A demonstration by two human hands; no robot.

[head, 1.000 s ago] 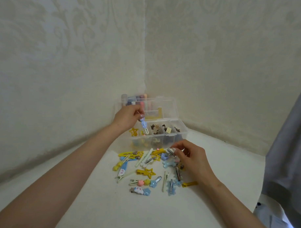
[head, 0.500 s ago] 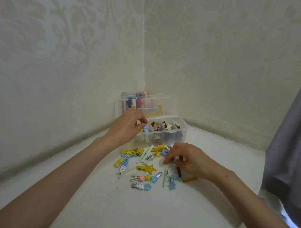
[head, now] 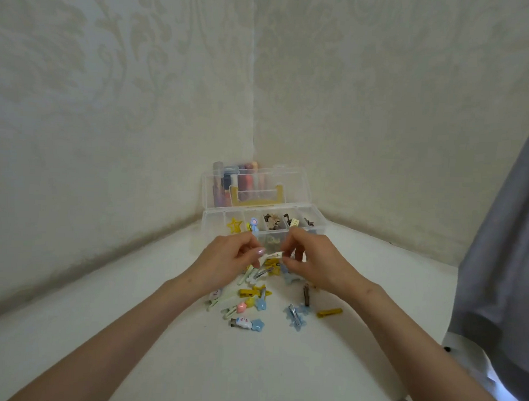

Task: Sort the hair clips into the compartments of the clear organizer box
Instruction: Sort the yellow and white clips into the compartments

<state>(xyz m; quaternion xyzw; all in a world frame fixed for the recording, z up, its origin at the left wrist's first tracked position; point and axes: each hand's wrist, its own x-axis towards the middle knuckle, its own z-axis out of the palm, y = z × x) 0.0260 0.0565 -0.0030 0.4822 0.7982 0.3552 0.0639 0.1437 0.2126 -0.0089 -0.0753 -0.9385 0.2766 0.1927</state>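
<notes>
The white clip (head: 274, 255) is pinched at its ends by the left hand (head: 225, 260) and right hand (head: 315, 262), long axis left to right. The organizer box (head: 209, 228) lies just farther, equally near both hands.

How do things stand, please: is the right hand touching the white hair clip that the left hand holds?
Touching. The head view shows the right hand pinching one end of the white hair clip, with no gap; the left hand pinches the other end.

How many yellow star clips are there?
2. One yellow star in the organizer box, left side; one star clip on the table. The left hand and right hand may hide more.
</notes>
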